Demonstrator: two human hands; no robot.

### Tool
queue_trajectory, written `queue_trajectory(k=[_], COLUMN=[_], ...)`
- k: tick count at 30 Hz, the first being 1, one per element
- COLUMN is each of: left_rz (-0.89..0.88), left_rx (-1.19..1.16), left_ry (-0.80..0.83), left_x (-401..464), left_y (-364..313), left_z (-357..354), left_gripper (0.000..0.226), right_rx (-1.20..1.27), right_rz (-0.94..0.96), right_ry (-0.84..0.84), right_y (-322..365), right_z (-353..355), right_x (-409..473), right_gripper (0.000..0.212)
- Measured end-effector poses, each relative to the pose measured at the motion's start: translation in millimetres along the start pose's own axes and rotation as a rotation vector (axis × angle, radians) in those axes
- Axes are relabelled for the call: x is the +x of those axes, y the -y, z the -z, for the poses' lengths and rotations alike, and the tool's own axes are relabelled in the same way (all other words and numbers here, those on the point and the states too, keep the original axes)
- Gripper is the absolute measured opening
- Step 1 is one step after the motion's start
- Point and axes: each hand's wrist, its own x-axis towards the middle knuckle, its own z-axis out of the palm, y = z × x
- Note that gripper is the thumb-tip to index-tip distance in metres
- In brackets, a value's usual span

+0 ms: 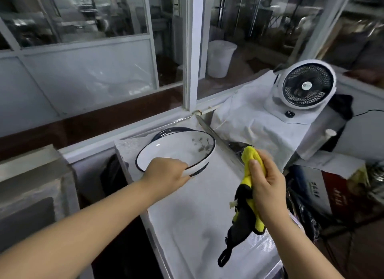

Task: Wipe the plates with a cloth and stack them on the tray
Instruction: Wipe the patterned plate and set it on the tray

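Note:
A white plate with a dark blue rim (pixel 176 152) is tilted up over the far end of the white surface (pixel 199 216). My left hand (pixel 166 170) grips its near edge. Grey specks of dirt show on the plate's far right inner side. Behind it another dark-rimmed plate (pixel 166 132) peeks out, mostly hidden. My right hand (pixel 266 187) holds a yellow and black cloth (pixel 247 195) to the right of the plate, apart from it. The cloth's black end with a loop hangs down below my hand. I cannot make out a separate tray.
A white table fan (pixel 305 89) stands at the back right on a cloth-covered stand. Glass partitions and a white frame post (pixel 191 50) rise just behind the surface. Boxes and dark clutter (pixel 324 187) sit to the right, a grey block (pixel 35 185) to the left.

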Motion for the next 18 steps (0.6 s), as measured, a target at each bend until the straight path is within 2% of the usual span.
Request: queue_trajectory(k=[7,11,18], left_rz=[-0.122,-0.248,-0.293], left_rx=[0.094,0.160,0.216], left_ry=[0.067,0.002,-0.018], left_x=[33,33,32], left_y=[23,26,38], left_z=[-47,-54,-80], left_gripper=[0.019,0.041,0.042], right_rx=[0.016,0.038,0.122], right_rz=[-0.046,-0.089,-0.228], right_ry=[0.026,0.052,0.098], right_y=[-26,-41,-68], right_z=[-24,-33,-42], right_x=[15,16,12], right_gripper=[0.025,0.024,0.023])
